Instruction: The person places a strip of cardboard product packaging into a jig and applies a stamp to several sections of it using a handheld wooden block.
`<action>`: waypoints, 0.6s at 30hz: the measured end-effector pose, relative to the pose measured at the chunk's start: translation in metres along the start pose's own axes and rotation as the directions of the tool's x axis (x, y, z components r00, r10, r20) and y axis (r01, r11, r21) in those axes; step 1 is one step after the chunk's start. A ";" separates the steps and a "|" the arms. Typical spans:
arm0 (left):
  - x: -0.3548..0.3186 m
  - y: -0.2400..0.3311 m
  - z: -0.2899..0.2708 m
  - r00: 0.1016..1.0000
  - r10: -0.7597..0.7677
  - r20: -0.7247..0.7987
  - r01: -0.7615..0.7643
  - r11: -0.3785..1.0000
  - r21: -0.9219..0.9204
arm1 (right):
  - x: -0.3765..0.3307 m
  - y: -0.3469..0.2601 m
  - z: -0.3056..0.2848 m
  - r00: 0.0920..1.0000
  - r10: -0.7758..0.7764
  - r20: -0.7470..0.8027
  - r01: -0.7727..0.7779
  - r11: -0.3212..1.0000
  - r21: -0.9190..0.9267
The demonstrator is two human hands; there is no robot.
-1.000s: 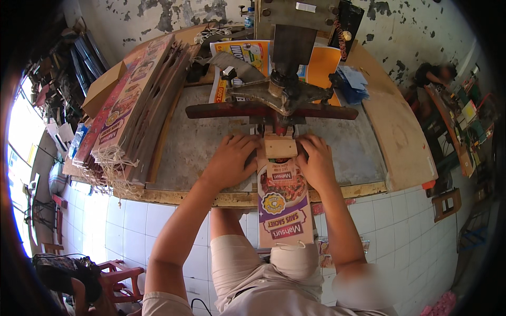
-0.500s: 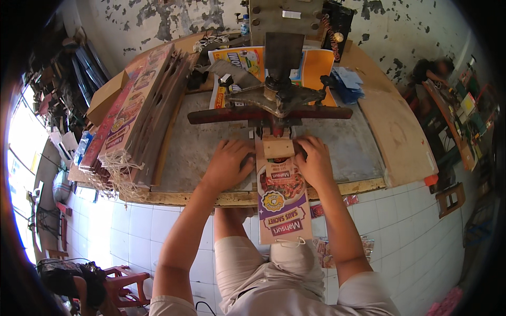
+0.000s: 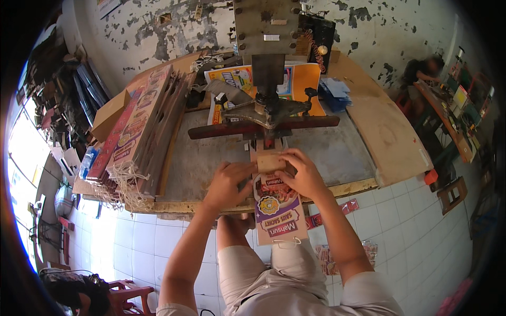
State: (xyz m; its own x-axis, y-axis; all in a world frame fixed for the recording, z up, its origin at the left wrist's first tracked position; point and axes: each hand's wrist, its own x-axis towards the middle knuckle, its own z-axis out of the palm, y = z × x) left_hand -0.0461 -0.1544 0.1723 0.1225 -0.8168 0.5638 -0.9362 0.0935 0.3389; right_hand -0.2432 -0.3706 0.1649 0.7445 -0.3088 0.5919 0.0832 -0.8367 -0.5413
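A small wooden block [image 3: 271,163] sits across a long printed cardboard strip [image 3: 280,215], below the head of a metal press [image 3: 269,113] with a dark red crossbar. My right hand [image 3: 303,176] grips the block's right end, fingers on top and thumb at the near side. Stretched toward the block's left end, my left hand [image 3: 230,184] has its fingertips against or very near it, thumb apart. The strip hangs over the table's front edge toward my lap, with a pale string loop at its near end. Its far part is hidden under the press and block.
Stacked printed cardboard strips [image 3: 139,118] with hanging strings lie left, beside a brown carton [image 3: 109,116]. Printed sheets [image 3: 305,87] and blue packets [image 3: 336,94] lie behind the press. A red stool [image 3: 129,295] stands lower left. Two other people are at the far right and lower left.
My right hand has moved onto the block, which is now nearer me and slightly tilted, away from the press head. My left hand stays beside it. The whole view has shifted slightly.
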 end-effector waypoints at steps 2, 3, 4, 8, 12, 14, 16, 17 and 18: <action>-0.013 0.015 -0.005 0.999 -0.042 0.007 0.042 0.998 -0.047 | -0.012 -0.013 -0.007 0.998 0.041 0.042 -0.042 0.999 0.022; -0.021 0.025 -0.008 0.998 -0.066 0.012 0.067 0.995 -0.072 | -0.020 -0.020 -0.010 0.998 0.038 0.047 -0.040 0.998 0.044; -0.026 0.033 -0.012 0.998 -0.067 0.004 0.067 0.993 -0.092 | -0.026 -0.027 -0.015 0.997 0.022 0.071 -0.027 0.997 0.067; -0.055 0.050 -0.008 0.989 -0.124 -0.082 0.114 0.986 -0.123 | -0.064 -0.042 -0.035 0.995 0.011 0.095 -0.021 0.994 0.106; -0.094 0.052 0.017 0.939 -0.216 -0.269 0.233 0.972 0.033 | -0.091 -0.042 -0.065 0.995 0.058 -0.081 -0.055 0.998 0.044; -0.113 0.044 0.038 0.891 -0.213 -0.401 0.310 0.931 0.193 | -0.099 -0.029 -0.085 0.977 0.061 -0.207 -0.091 0.986 -0.141; -0.134 0.032 0.061 0.877 -0.182 -0.445 0.344 0.884 0.317 | -0.103 -0.015 -0.097 0.936 0.144 -0.321 -0.211 0.960 -0.184; -0.143 0.026 0.071 0.870 -0.164 -0.465 0.363 0.851 0.379 | -0.105 -0.005 -0.100 0.909 0.180 -0.376 -0.269 0.943 -0.197; -0.148 0.022 0.078 0.863 -0.168 -0.476 0.374 0.846 0.380 | -0.107 0.005 -0.104 0.890 0.187 -0.415 -0.291 0.935 -0.204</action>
State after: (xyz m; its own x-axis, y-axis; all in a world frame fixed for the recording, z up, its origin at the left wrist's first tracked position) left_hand -0.1106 -0.0756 0.0374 0.4200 -0.4497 0.7882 -0.8712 -0.4430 0.2115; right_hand -0.3913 -0.3887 0.1604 0.4033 -0.6192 0.6737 -0.2739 -0.7842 -0.5567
